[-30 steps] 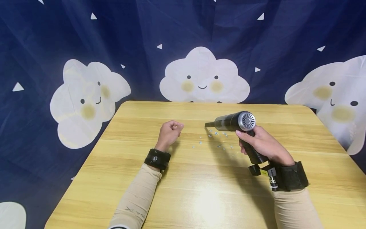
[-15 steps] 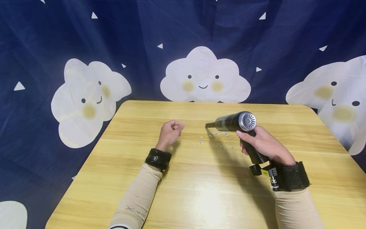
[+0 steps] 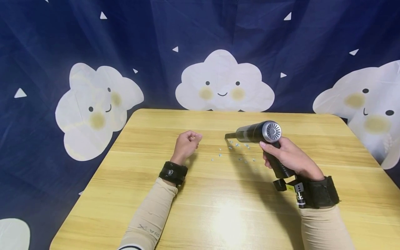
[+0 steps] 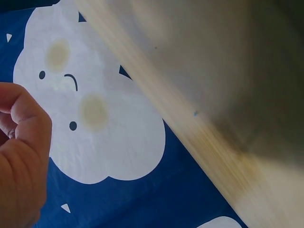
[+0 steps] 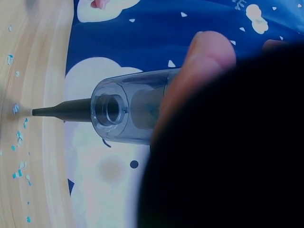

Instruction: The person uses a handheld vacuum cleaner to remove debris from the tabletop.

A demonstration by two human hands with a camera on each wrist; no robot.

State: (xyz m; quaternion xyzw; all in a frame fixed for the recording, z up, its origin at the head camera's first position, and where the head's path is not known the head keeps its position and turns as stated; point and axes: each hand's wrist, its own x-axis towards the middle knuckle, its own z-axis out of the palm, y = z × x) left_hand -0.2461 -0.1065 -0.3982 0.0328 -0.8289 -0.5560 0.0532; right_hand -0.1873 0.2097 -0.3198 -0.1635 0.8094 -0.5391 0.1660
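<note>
My right hand (image 3: 292, 158) grips the black handle of a handheld vacuum cleaner (image 3: 254, 132), thumb near the top of the grip. Its narrow nozzle (image 3: 230, 135) points left and down, its tip close over the tabletop. In the right wrist view the clear dust cup (image 5: 142, 102) and the dark nozzle (image 5: 71, 110) show. Small blue and white paper scraps (image 3: 237, 145) lie scattered below and around the nozzle. To their left is my left hand (image 3: 185, 144), fingers loosely curled and holding nothing; part of that hand (image 4: 23, 147) shows in the left wrist view.
The light wooden table (image 3: 140, 201) has rounded far corners. Behind it hangs a dark blue curtain (image 3: 156, 31) with smiling white clouds. A wrist band (image 3: 318, 192) with a small camera sits on the right wrist, another band (image 3: 173, 173) on the left.
The vacuum cleaner and my right hand have shifted very slightly right in the head view, along with the scene. My left hand and the scraps look much the same.
</note>
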